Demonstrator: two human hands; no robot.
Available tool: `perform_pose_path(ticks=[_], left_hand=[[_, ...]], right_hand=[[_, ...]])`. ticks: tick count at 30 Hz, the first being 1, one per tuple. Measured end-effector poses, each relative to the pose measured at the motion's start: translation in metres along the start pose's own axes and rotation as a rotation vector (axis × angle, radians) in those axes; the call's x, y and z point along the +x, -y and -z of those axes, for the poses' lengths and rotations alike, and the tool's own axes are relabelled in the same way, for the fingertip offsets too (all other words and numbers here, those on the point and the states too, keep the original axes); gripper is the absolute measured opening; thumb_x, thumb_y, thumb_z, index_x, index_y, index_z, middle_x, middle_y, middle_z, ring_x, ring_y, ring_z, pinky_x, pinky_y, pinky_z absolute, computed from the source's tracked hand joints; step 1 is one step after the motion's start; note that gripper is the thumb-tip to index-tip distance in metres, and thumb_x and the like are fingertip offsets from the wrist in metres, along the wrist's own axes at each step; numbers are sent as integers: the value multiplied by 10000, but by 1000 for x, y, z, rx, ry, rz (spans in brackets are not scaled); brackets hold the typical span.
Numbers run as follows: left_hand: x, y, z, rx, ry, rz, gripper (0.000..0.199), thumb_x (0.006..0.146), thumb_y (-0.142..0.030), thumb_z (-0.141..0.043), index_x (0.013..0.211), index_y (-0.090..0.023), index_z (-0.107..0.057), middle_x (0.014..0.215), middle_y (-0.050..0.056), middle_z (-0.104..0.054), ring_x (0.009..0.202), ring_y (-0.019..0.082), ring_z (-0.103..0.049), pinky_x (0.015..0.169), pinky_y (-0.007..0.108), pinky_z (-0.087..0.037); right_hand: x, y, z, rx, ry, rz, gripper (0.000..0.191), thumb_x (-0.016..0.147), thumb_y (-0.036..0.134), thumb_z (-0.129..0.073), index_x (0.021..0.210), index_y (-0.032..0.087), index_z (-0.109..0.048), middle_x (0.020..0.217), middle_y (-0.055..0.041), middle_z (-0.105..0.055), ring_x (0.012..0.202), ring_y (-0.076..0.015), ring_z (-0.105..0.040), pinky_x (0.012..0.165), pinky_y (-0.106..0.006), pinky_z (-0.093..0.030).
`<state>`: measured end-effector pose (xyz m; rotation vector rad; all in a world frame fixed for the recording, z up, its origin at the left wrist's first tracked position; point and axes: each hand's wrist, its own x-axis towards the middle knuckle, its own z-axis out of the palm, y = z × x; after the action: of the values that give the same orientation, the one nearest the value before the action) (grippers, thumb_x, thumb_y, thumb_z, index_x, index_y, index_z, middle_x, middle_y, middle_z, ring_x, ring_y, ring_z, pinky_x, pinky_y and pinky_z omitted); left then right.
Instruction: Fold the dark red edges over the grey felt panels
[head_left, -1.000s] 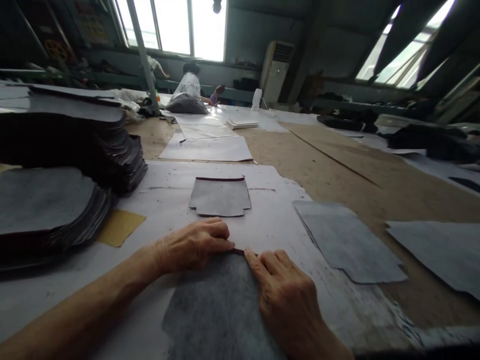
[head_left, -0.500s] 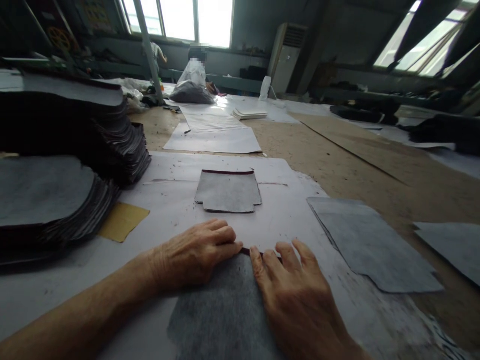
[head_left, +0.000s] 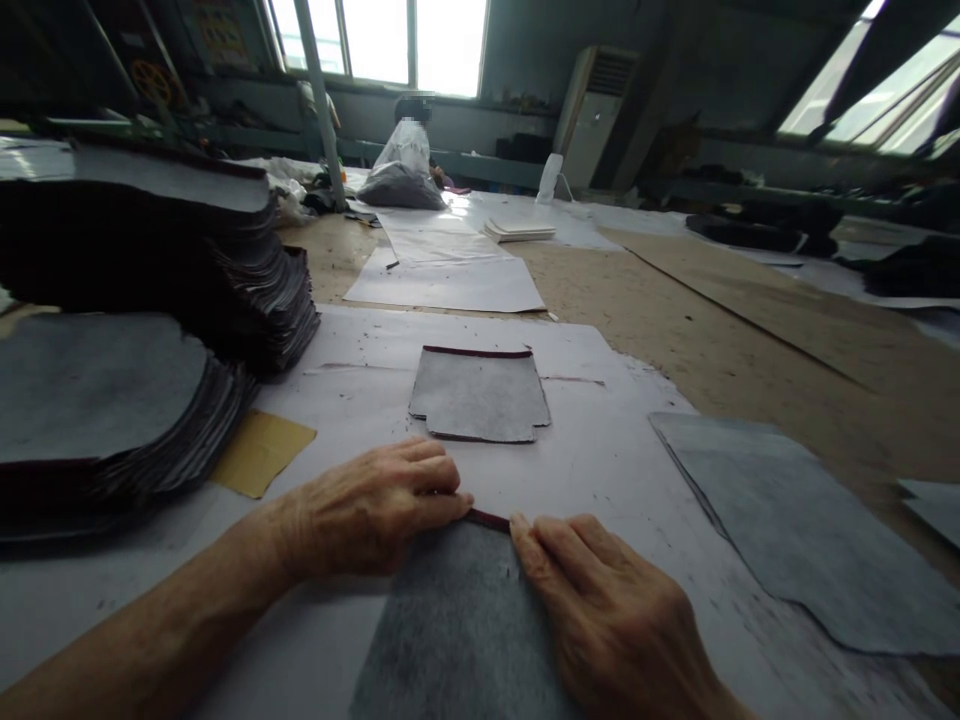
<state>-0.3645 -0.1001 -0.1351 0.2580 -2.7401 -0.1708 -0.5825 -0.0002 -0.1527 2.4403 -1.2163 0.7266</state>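
A grey sheet [head_left: 465, 630] with a narrow dark red folded strip along its far edge lies between my hands. My left hand [head_left: 382, 505] has its fingers curled and pressed together at the left end of that strip. At the right end, my right hand [head_left: 607, 600] presses with its fingertips, the fingers bent and close together. Part of the strip shows between the two hands; the parts under the fingers are hidden. Beyond them a smaller grey piece [head_left: 480, 395] with notched corners and a dark red far edge lies flat on white paper [head_left: 360, 400].
Tall stacks of dark-backed grey pieces [head_left: 255, 290] stand at the left, beside a yellow card [head_left: 264, 452]. Grey sheets [head_left: 817, 520] lie at the right. Farther back are white sheets [head_left: 450, 280], a bagged bundle [head_left: 401, 180], a metal pole [head_left: 321, 110] and a person partly hidden.
The fingers of my right hand, spread before, are now drawn together and lower down. More of the red strip shows between my hands. The view has shifted slightly left.
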Motion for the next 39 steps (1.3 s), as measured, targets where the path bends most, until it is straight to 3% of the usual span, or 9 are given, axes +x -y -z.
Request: perform_pose_path(ticks=[9,13,17,21,24,29,31,36,39], left_hand=[[2,-4,-1,64,60,-11,235,904,-108,-363,1036,-85,-556,820,64,-548,745,162,-428,689,348,-430],[3,-8,0,70,104,15,218,886,-112,-394,1035,-99,-553,832,63,-543,754,170,-429,702,357,-417],[3,-5,-1,35,107,30,209,860,-104,-415,1002,-121,-568,812,57,-550,736,170,-440,690,349,-411],[-2,8,5,-80,23,79,323,745,-29,-429,987,-150,-607,864,54,-590,764,159,-494,747,336,-425],[-7,14,18,-177,-37,178,390,673,-2,-422,930,-170,-663,812,30,-603,716,133,-531,701,289,-429],[-8,11,37,-351,213,444,395,617,10,-459,807,-218,-719,671,-28,-586,596,86,-534,579,209,-404],[-8,11,39,-337,221,469,407,593,8,-465,807,-220,-725,659,-33,-586,574,80,-518,565,203,-395],[-11,14,39,-288,9,474,307,567,-33,-452,692,-160,-702,613,-22,-572,506,70,-458,497,205,-353],[-9,12,40,-382,102,469,359,576,-12,-461,752,-174,-729,593,-32,-565,496,58,-453,495,191,-350]], right_hand=[[6,1,2,-113,72,62,409,917,39,-246,1151,36,-581,868,-78,-558,729,-185,-507,539,-310,-433],[21,6,0,-169,83,129,400,825,3,-273,963,42,-646,797,-100,-550,674,-212,-488,498,-336,-394],[32,6,-12,65,59,146,337,808,-4,-308,832,58,-639,746,-87,-500,665,-202,-450,536,-336,-425],[30,0,-20,195,40,148,332,838,11,-305,931,15,-625,813,-113,-503,712,-199,-439,557,-322,-434],[26,-5,-20,244,47,138,307,854,21,-346,1030,-8,-597,866,-123,-513,763,-199,-445,608,-321,-462],[27,-11,-22,328,100,139,371,855,29,-364,1191,-12,-514,882,-124,-492,779,-201,-452,613,-330,-492],[29,-12,-24,345,140,133,401,855,42,-364,1232,-6,-492,886,-125,-478,786,-203,-460,619,-338,-507],[29,-13,-27,338,186,122,441,878,72,-346,1303,14,-447,874,-111,-451,754,-179,-489,609,-296,-524],[29,-13,-26,305,198,125,451,881,81,-337,1317,23,-439,862,-109,-452,734,-174,-498,579,-274,-517]])
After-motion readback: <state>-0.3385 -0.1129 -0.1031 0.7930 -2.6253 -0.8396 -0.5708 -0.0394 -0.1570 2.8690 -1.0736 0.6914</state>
